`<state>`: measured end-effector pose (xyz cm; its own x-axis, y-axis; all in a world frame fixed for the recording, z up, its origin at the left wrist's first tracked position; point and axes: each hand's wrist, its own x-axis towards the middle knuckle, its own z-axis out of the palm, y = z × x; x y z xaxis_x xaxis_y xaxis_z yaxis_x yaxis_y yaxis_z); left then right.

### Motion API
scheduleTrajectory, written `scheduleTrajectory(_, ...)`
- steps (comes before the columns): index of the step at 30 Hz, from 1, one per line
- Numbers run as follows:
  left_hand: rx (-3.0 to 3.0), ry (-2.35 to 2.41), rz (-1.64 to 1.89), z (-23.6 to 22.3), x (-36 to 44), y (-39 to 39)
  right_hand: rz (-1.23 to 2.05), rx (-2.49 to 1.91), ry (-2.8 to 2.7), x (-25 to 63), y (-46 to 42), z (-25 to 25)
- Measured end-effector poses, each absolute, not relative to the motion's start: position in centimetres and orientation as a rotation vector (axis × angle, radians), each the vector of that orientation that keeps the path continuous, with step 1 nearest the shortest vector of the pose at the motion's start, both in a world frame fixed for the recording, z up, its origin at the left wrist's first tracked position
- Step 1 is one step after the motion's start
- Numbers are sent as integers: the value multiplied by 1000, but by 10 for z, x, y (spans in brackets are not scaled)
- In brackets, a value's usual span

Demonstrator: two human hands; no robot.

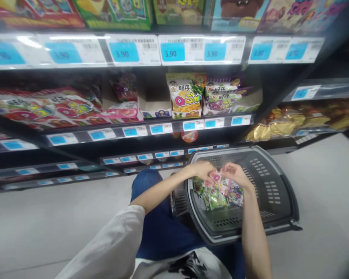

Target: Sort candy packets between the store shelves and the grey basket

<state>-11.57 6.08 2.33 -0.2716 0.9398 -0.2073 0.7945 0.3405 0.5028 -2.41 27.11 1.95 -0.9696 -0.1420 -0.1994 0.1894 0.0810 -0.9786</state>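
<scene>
Both my hands reach into a dark grey shopping basket on the floor beside my knees. My left hand has its fingers closed on the left upper edge of a pink gummy candy bag. At the same bag's right upper edge, my right hand pinches with bent fingers. Below it in the basket lie a green candy bag and a purple candy bag, partly covered by the pink one and my right wrist.
A shelf ahead holds red candy bags, a yellow candy bag and purple-and-white bags in cardboard trays. Price labels run along the shelf edges. Gold-wrapped packs sit on the right shelf. Pale floor surrounds me.
</scene>
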Motion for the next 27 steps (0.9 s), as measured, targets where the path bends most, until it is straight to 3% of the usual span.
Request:
scheduleTrajectory(6, 1170, 2122, 655, 10, -77, 77, -2140, 207, 2217, -29, 252, 13)
scheduleTrajectory(18, 606, 1833, 1389, 5, -76, 74, -2078, 453, 2556, -22, 257, 4)
scheduleTrajectory(27, 543, 1522, 1513, 8, -70, 72, -2324, 724, 2452, -25, 245, 3)
